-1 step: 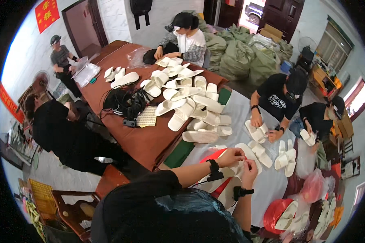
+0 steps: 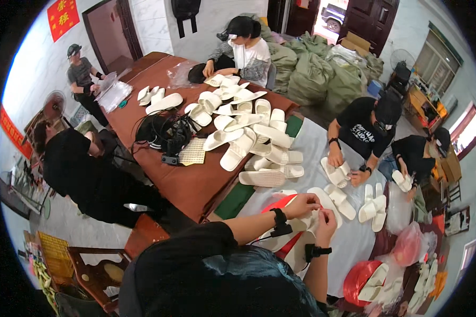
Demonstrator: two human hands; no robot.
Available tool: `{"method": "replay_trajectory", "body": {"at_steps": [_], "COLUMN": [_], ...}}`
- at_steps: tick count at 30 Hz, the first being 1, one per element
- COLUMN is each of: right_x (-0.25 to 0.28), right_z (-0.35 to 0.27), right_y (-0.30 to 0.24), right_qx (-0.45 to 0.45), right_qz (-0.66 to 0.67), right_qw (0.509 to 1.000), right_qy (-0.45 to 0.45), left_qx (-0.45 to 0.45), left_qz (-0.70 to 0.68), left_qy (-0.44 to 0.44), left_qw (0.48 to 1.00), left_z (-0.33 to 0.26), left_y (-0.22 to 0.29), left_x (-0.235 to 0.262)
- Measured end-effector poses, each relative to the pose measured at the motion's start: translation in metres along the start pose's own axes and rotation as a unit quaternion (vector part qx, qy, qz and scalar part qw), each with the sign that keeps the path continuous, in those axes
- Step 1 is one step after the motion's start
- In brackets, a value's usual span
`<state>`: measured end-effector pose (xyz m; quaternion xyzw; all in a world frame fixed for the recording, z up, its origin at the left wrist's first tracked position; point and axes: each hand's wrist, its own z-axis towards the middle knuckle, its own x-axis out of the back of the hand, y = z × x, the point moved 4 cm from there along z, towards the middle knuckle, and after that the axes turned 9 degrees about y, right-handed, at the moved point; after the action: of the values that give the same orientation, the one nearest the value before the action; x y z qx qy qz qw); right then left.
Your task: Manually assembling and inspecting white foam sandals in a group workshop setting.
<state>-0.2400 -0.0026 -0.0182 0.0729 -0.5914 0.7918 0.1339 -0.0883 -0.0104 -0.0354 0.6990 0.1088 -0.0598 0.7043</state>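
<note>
Above the near edge of the light grey table cover, my left hand [image 2: 302,205] and my right hand [image 2: 325,224] meet fingertip to fingertip, both closed in a pinch. A tiny bit of red shows between them; its kind is too small to make out. Beneath my hands lie cream slippers [image 2: 297,254] and a red sheet or bag [image 2: 289,244], partly hidden by my arms. Dark bands with small devices sit on both my wrists. Just beyond my hands is a pair of cream slide slippers [image 2: 340,202].
Many cream slippers [image 2: 238,149] are heaped on the brown-covered table [image 2: 180,185], beside black cables [image 2: 166,134]. Across from me a co-worker [image 2: 362,127] handles a slipper pair. A red bag with slippers [image 2: 357,280] lies at right. Green sacks [image 2: 312,74] fill the back.
</note>
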Motion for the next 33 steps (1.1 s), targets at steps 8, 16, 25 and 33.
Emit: {"method": "replay_trajectory", "body": {"at_steps": [8, 16, 25, 33], "right_x": [-0.003, -0.001, -0.004, -0.004], "right_z": [0.002, 0.001, 0.0, 0.001], "right_y": [0.007, 0.01, 0.003, 0.005], "right_qx": [-0.015, -0.024, -0.022, -0.01], "right_qz": [0.028, 0.057, 0.072, 0.068], "right_qw": [1.0, 0.998, 0.997, 0.998], "right_qy": [-0.001, 0.0, 0.008, -0.008], "left_qx": [0.029, 0.033, 0.036, -0.011], "left_qz": [-0.038, -0.04, -0.055, -0.016], "left_qy": [0.005, -0.015, -0.005, -0.009], "left_qw": [0.999, 0.999, 0.998, 1.0], "left_z": [-0.002, 0.005, -0.002, -0.001], "left_y": [0.007, -0.002, 0.006, 0.004], "left_x": [0.004, 0.005, 0.009, 0.003]}}
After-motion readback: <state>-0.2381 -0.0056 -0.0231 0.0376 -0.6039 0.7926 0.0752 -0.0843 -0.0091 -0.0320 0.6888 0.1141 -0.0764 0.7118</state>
